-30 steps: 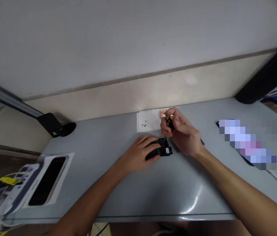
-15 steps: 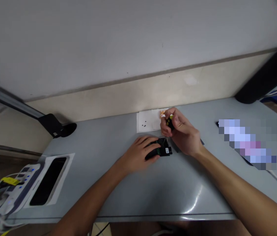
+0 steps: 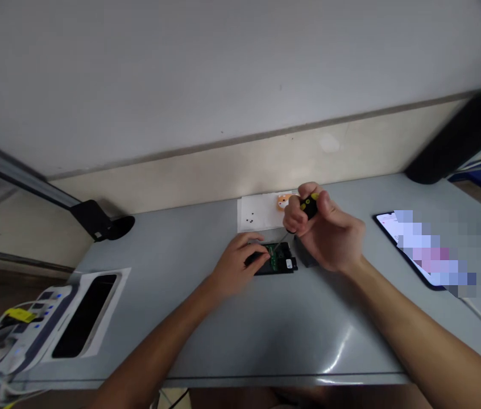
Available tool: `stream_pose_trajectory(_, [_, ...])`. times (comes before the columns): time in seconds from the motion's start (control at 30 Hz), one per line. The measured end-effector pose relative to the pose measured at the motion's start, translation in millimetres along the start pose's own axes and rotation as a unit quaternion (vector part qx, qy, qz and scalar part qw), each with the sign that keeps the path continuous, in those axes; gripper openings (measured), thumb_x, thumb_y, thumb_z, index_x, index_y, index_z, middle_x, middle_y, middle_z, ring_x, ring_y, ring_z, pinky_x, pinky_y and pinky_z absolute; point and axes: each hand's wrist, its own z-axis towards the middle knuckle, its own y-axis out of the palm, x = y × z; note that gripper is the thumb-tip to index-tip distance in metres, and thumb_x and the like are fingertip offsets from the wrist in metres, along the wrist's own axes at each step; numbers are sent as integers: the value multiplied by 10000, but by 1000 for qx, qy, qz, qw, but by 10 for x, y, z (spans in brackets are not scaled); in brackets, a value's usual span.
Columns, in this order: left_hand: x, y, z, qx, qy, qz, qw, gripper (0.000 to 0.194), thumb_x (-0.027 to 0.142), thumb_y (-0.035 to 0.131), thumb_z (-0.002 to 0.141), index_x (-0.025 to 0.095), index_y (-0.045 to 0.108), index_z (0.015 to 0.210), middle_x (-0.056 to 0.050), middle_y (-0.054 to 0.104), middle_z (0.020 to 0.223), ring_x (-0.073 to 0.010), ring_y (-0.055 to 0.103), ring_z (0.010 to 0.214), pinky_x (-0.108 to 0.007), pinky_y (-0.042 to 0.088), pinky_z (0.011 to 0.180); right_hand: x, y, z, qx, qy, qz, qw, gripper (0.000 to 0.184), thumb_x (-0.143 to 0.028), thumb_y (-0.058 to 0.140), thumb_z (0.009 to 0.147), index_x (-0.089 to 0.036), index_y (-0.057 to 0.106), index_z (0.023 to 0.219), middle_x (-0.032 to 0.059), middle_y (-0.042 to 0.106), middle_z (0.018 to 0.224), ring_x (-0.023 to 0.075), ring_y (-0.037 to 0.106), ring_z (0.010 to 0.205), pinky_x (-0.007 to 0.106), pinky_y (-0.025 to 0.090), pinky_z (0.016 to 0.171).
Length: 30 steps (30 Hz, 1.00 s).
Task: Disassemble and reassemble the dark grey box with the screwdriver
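Observation:
A small black device with an exposed green circuit board (image 3: 278, 259) lies on the grey table (image 3: 266, 324). My left hand (image 3: 238, 262) rests on its left end, fingers curled over it and holding it down. My right hand (image 3: 328, 233) is closed round a small black and yellow screwdriver (image 3: 307, 207). Its thin shaft slants down to the board. Behind the device lies a white sheet of paper (image 3: 261, 213) with a few tiny black screws (image 3: 249, 217) on it and a small orange and white object (image 3: 283, 200).
A phone with a lit screen (image 3: 419, 250) lies at the right. A black lamp base (image 3: 103, 222) stands at the back left. A white and blue device with cables (image 3: 36, 321) sits on paper at the front left edge. The wall runs close behind.
My right hand has lifted and shifted right with the screwdriver, tilting it. My left hand has drawn its fingers in, uncovering more of the green board.

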Motion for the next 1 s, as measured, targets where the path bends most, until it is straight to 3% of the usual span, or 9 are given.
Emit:
stream_pose_trajectory(0.13, [-7,-73,2,40,17,86,995,181,262,583,1059,232,740,974,-72,705,1177,-221,668,1129,-406,555,1008,-83,-114,67,25,-45,-16,999,313,-498,728,871,-264,520,869,-38,433,642,147,393,583,320,379,596])
stream_pose_trajectory(0.23, [-64,-129,165,53,40,136,988,186,260,586,1057,224,746,969,-74,717,1143,-224,667,1095,-392,554,965,-97,-195,119,44,-77,-32,996,314,-499,730,874,-263,523,883,-42,447,641,142,410,582,313,397,601])
stream_pose_trajectory(0.3, [-110,-158,389,39,42,152,987,166,269,621,1039,224,763,965,-71,725,1119,-229,660,1081,-391,543,970,-93,-226,144,60,-101,-35,992,323,-501,731,872,-259,517,871,-42,455,644,141,427,591,308,405,607])
stream_pose_trajectory(0.43, [-151,-135,915,-22,-27,141,989,130,288,698,990,234,801,933,-41,721,895,-239,646,982,-362,529,881,-93,-238,158,81,-124,-39,988,337,-515,716,884,-260,498,853,-33,466,671,149,454,618,313,419,623])
stream_pose_trajectory(0.57, [-170,13,1168,-93,-79,122,985,124,277,713,968,238,828,944,-26,665,744,-235,633,846,-332,484,766,-105,-231,144,81,-110,-33,990,309,-500,708,886,-266,507,867,-26,469,684,159,457,629,326,419,637])
stream_pose_trajectory(0.77, [-306,151,1114,-122,-93,67,986,117,261,722,942,228,831,969,-11,646,689,-209,622,762,-308,471,725,-110,-220,129,75,-109,-47,990,314,-515,686,898,-275,487,863,-24,457,685,169,460,634,337,429,649])
stream_pose_trajectory(0.87, [-319,82,979,-86,-77,58,992,155,292,696,963,223,817,1032,-29,701,775,-225,636,867,-337,503,830,-113,-189,112,73,-110,-44,990,317,-510,710,874,-276,498,863,-25,458,679,172,455,636,337,426,646])
stream_pose_trajectory(1.0, [-275,-42,622,-16,-99,4,995,306,304,490,1062,202,776,1026,-45,742,911,-194,643,853,-333,521,854,-53,-79,89,69,-104,-13,992,306,-471,738,849,-266,512,854,-26,471,673,162,444,633,328,407,647])
